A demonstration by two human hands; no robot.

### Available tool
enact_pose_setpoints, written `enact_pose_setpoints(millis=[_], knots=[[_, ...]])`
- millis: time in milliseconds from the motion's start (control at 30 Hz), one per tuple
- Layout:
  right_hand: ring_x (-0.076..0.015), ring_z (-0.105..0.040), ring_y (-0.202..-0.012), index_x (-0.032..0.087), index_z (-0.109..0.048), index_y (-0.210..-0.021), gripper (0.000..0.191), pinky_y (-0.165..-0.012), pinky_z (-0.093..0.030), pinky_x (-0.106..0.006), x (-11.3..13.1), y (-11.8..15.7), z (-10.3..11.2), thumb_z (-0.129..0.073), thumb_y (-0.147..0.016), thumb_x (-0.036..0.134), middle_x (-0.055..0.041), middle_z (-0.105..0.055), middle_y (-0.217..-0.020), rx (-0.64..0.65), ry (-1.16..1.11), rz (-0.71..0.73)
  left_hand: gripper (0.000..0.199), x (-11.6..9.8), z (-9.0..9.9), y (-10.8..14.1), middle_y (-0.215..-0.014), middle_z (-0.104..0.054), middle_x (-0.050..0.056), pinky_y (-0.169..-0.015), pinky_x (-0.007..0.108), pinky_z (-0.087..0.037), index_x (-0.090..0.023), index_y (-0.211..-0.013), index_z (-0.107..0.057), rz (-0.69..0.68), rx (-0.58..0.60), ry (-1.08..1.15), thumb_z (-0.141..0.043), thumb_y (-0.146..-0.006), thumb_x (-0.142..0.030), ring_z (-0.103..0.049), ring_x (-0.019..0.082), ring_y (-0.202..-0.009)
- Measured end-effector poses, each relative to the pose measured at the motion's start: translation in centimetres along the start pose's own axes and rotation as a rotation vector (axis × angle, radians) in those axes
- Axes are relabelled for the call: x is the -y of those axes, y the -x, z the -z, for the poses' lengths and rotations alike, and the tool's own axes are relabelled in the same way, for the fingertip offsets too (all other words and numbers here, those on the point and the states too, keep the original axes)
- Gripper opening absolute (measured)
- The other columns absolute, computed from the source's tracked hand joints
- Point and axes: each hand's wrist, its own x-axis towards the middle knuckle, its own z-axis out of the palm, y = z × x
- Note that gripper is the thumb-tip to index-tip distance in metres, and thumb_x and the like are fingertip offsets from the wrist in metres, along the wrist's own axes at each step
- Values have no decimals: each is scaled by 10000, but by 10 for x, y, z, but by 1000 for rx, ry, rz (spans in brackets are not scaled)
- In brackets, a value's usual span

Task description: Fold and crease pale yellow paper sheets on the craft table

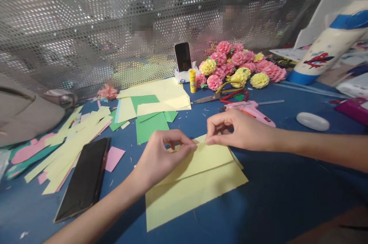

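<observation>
Pale yellow paper [195, 194] lies in front of me on the blue table, its far part folded over in a flap toward me. My left hand [165, 156] pinches the far edge of the paper between thumb and fingers. A little to the right, my right hand [234, 131] pinches the same edge, its fingertips bent down on it. Just beyond the right hand rests a pink glue gun [260, 115] with a clear stick at its back. Scissors [208, 98] with red and gold-coloured handles lie behind it.
Beyond are a yellow glue stick [193, 81], a propped phone [183, 57] and pink and yellow paper flowers [238, 60]. To the left lie a dark phone [83, 179], yellow strips [77, 140] and green paper [152, 127]. A bottle [324, 45] and white oval object [312, 121] sit right.
</observation>
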Motion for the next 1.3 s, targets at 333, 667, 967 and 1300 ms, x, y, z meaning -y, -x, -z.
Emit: enact_pose_setpoints(millis=[333,667,967,1300], knots=[[-125,-521,-630,187,-615,-674,227,-560,-361,-240,-2,12,3,-697,-809,350,11,-619,-663,-76,87,-12,256,7,16,25,-703,-600,-19,-701,259,-387,-186,-667,-603,-40,-18,-28,-626,-887,-314,-552,141,-705],[-141,-570,-638,202,-635,-681,228,-563,-395,-246,-21,25,23,-672,-815,382,3,-650,-664,-95,183,-53,322,46,33,73,-713,-592,-3,-662,255,-401,-207,-671,-572,55,-38,-148,-594,-914,-417,-562,168,-718],[-153,-570,-653,202,-646,-697,282,-580,-403,-266,-31,26,25,-660,-828,451,-10,-664,-690,-84,235,-82,237,47,54,79,-851,-703,-6,-764,295,-495,-249,-802,-667,42,-243,-358,-585,-906,-446,-649,204,-803],[-180,-602,-741,213,-694,-774,257,-673,-419,-298,-30,26,21,-642,-852,452,-13,-705,-799,-67,311,-108,237,31,22,28,-903,-757,-10,-821,320,-439,-232,-849,-716,-256,204,-323,-522,-981,-259,-663,185,-865]])
